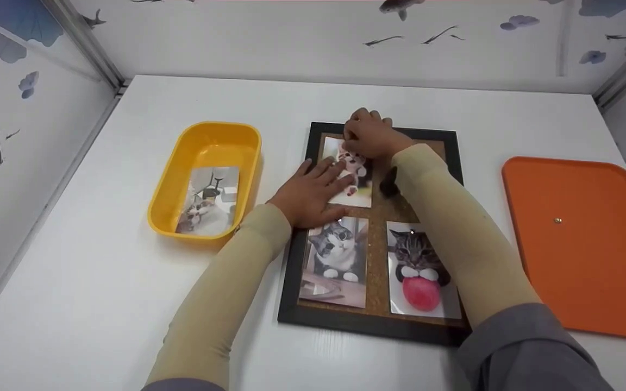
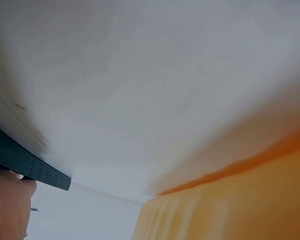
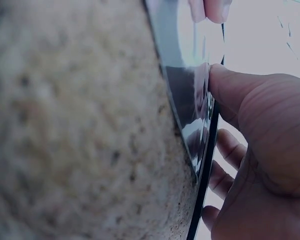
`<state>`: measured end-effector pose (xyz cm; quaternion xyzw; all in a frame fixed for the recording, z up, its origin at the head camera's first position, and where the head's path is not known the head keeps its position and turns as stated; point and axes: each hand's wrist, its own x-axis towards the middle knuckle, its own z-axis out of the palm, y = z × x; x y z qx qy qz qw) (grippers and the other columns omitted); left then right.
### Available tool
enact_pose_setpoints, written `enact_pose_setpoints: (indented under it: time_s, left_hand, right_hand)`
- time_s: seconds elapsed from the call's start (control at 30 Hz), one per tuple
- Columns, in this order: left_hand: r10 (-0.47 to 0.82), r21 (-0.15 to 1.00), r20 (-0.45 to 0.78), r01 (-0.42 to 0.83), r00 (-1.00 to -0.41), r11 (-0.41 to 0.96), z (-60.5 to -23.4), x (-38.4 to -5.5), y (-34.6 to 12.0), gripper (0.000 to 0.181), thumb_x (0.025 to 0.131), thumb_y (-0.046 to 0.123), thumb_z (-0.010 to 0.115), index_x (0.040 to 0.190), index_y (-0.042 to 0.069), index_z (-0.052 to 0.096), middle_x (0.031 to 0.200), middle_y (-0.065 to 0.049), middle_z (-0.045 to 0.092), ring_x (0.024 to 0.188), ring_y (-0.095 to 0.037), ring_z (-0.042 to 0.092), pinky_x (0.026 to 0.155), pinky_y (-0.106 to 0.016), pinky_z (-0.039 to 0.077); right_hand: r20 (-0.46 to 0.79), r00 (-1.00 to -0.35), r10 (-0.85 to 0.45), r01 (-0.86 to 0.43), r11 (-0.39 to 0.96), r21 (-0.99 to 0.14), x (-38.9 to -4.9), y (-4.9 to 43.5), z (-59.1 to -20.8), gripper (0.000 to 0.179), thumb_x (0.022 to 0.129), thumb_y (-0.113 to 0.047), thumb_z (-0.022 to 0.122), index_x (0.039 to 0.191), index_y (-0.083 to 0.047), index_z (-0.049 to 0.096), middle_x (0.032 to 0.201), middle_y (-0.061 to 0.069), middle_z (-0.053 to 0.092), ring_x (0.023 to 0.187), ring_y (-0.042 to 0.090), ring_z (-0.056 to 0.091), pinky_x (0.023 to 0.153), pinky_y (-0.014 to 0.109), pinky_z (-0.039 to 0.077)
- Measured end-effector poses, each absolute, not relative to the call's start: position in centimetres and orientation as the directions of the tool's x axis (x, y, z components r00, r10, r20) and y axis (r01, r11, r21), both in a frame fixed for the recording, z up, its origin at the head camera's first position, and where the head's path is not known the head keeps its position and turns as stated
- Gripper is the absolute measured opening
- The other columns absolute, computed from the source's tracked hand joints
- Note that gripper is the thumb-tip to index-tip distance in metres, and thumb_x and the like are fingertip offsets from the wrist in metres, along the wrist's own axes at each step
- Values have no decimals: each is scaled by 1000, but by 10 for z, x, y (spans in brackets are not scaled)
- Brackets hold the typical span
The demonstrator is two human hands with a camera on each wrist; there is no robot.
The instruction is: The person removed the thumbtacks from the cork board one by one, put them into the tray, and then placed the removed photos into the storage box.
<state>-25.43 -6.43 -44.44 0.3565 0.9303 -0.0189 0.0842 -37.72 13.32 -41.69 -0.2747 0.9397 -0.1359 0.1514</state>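
My left hand [image 1: 311, 193] lies with fingers spread on a kitten photo [image 1: 364, 193] at the upper left of a black-framed cork board [image 1: 378, 260]. At that photo's top edge, my right hand [image 1: 374, 136] presses with its thumb [image 3: 235, 87]. Its other fingers bend over the frame's top rail [image 1: 328, 128]. Anything under the thumb is hidden. Below, a grey-and-white cat photo [image 1: 335, 271] and a tabby photo with a pink ball [image 1: 424, 271] lie on the cork, each with a small shiny tack at the top.
Left of the board stands a yellow tub [image 1: 161, 203] holding another cat photo [image 1: 210, 201]. To the right is an orange tray [image 1: 590, 271] with a small brass-coloured tack [image 1: 557, 220] on it. White patterned panels [image 1: 291, 43] enclose the table's back and sides.
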Motion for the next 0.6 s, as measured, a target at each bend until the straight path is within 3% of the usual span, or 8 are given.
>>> enact_pose_setpoints:
  time_s: [0.6]
  left_hand:
    - [656,23,-161,662,-737,749,-442,-252,-63,75,98,71,18,161,30,12,167,0,2,152,-23,0,120,-50,1]
  right_hand:
    - [-199,-807,-556,-482,815,-321,-377,134,-417,22,102,-31,51,101,-10,59,139,15,37,120,34,34,96,54,27]
